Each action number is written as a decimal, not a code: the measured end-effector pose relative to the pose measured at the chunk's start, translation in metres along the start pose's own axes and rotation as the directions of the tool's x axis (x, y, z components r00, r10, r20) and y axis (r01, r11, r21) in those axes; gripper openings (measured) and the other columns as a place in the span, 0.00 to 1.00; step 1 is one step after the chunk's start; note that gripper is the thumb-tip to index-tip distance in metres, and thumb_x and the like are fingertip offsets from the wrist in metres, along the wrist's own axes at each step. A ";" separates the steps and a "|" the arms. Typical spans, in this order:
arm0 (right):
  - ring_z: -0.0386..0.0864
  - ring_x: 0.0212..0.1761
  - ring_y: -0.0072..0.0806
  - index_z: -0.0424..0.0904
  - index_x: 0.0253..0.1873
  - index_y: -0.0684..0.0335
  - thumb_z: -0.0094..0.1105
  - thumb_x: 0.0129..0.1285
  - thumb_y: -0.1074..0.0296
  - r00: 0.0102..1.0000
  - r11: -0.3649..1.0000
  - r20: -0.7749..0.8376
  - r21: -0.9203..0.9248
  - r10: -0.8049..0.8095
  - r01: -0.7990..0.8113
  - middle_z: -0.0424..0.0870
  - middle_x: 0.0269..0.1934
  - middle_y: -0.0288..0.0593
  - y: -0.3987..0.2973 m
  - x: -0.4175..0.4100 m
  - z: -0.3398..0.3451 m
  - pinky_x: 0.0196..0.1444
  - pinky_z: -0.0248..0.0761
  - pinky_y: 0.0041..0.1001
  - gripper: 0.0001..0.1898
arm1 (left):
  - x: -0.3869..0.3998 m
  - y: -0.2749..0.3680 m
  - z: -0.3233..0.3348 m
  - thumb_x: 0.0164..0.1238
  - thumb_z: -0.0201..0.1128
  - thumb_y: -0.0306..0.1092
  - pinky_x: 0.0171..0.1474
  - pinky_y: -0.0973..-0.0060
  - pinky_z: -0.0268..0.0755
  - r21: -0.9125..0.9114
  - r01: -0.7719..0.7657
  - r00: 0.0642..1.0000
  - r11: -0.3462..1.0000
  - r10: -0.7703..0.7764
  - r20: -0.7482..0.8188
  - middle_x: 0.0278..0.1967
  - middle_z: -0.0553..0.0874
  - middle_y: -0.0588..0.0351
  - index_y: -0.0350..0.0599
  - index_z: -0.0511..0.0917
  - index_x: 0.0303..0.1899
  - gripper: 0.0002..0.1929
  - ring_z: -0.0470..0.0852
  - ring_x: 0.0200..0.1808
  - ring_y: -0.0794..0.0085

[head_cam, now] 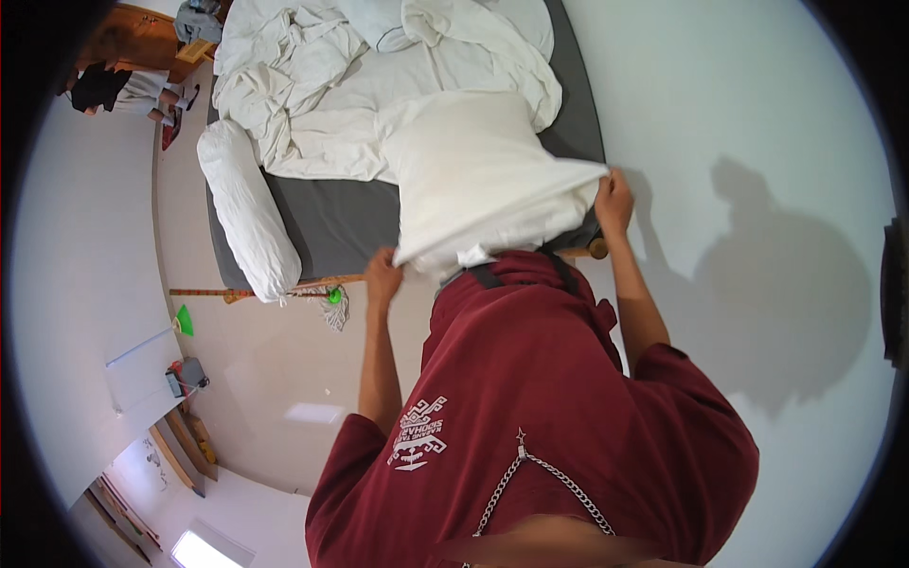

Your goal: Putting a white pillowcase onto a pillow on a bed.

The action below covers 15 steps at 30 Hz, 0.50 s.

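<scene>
A white pillow in a loose white pillowcase (469,156) spans the space between my hands, over the near end of the bed. My left hand (384,275) pinches the near left corner of the case. At the opposite corner, my right hand (615,204) grips the fabric and pulls it out taut. Along the near edge, the case hangs open and some of the white pillow (525,238) shows, bunched close to my waist. Beneath lies a mattress with a dark grey cover (334,220).
Rumpled white bedding (319,71) covers the far part of the bed. A white bolster (248,213) lies along its left edge. A mop (334,302) and a green broom (184,321) are left on the floor. A person (121,89) is at far left; a wall (710,106) stands close right.
</scene>
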State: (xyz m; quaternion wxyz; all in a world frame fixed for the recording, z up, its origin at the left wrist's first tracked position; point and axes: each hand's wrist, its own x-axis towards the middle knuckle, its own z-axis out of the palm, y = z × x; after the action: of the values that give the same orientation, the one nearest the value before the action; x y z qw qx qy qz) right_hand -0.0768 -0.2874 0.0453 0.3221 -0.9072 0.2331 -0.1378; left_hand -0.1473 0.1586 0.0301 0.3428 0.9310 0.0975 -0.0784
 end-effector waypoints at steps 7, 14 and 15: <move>0.84 0.47 0.45 0.81 0.49 0.69 0.41 0.71 0.64 0.494 0.102 0.850 0.483 0.183 -0.870 0.85 0.47 0.53 -0.047 0.104 0.056 0.54 0.78 0.50 0.18 | 0.137 0.067 -0.044 0.66 0.62 0.41 0.30 0.72 0.76 -0.262 0.141 0.962 0.955 -0.070 0.263 0.36 0.84 0.47 0.31 0.79 0.49 0.20 0.83 0.29 0.70; 0.80 0.46 0.31 0.79 0.54 0.68 0.49 0.72 0.62 0.993 0.412 0.057 0.911 -0.103 -0.010 0.84 0.45 0.45 -0.191 0.221 -0.050 0.49 0.73 0.30 0.17 | 0.196 0.193 -0.240 0.66 0.62 0.54 0.31 0.82 0.58 -0.532 -0.141 0.990 0.835 0.135 -0.051 0.33 0.78 0.67 0.42 0.77 0.51 0.24 0.71 0.31 0.84; 0.78 0.45 0.34 0.78 0.53 0.69 0.47 0.71 0.63 0.987 0.501 -0.099 0.853 -0.125 0.149 0.83 0.44 0.49 -0.195 0.216 -0.059 0.48 0.72 0.32 0.17 | 0.188 0.203 -0.249 0.66 0.62 0.54 0.31 0.83 0.58 -0.527 -0.125 0.992 0.840 0.117 -0.049 0.33 0.78 0.67 0.42 0.77 0.51 0.24 0.71 0.31 0.85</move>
State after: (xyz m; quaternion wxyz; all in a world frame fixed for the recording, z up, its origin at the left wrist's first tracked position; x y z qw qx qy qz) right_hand 0.1494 -0.2950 0.2382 0.7127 -0.6437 0.0660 -0.2708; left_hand 0.1026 0.1938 0.3037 0.5895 0.8054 0.0589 -0.0196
